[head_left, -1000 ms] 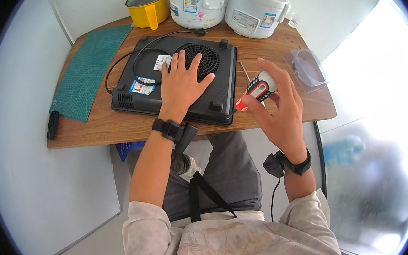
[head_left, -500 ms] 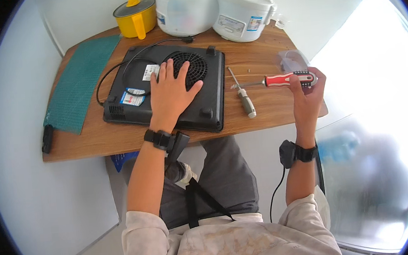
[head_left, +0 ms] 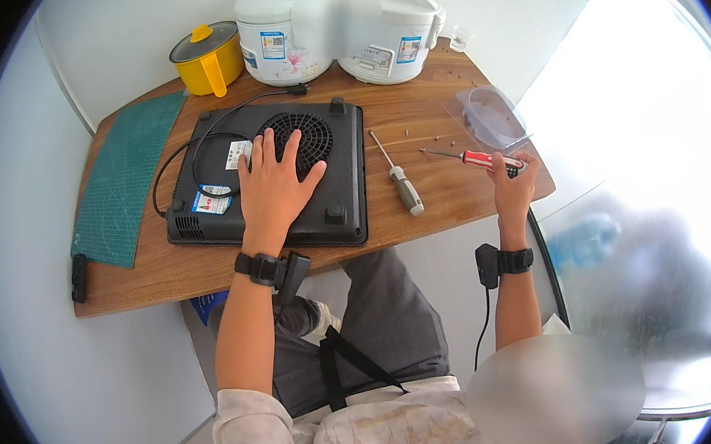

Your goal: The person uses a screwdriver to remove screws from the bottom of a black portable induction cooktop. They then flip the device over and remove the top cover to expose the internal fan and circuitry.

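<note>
1. Screwdriver with the red handle [head_left: 477,158]: you hold it in your right hand [head_left: 510,189] near the right edge of the tabletop [head_left: 446,202], its thin shaft pointing left and lying roughly level above the wood.
2. Your right fingers [head_left: 501,163] are curled and pinched around the red handle.
3. Your left hand [head_left: 273,187] lies flat on the upturned black cooktop [head_left: 273,178], palm down, fingers spread, fingertips reaching the round fan grille [head_left: 303,138].
4. Between your two hands a second screwdriver with a grey handle [head_left: 398,177] lies on the wood, just right of the cooktop and touching neither hand.
5. Just beyond your right hand sits a clear plastic tray [head_left: 489,118], near the tabletop's right corner.
6. The cooktop's black cord [head_left: 180,165] loops over its left part and runs back toward the plug near the rear.
7. A green cutting mat [head_left: 127,181] lies left of the cooktop, well apart from your hands.
8. At the back stand a yellow pot [head_left: 209,58] and two white rice cookers [head_left: 340,27], side by side.
</note>
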